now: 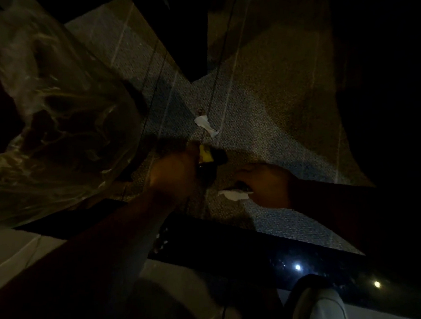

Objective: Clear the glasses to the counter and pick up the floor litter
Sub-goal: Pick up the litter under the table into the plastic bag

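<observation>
Down on the dim carpet (265,129), the left hand (177,175) is gripping a yellow-and-dark object (208,157), fingers clamped around it. The right hand (265,182) is pinching a white paper scrap (233,195). Another white scrap (205,125) is lying just beyond. A clear plastic bag (47,110) is hanging at left.

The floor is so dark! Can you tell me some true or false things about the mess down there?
1. A white scrap of paper lies on the carpet. True.
2. The right hand is touching a white paper piece. True.
3. The left hand is empty. False: it holds something yellow and dark.
4. The plastic bag is bright red. False: it is see-through.
</observation>
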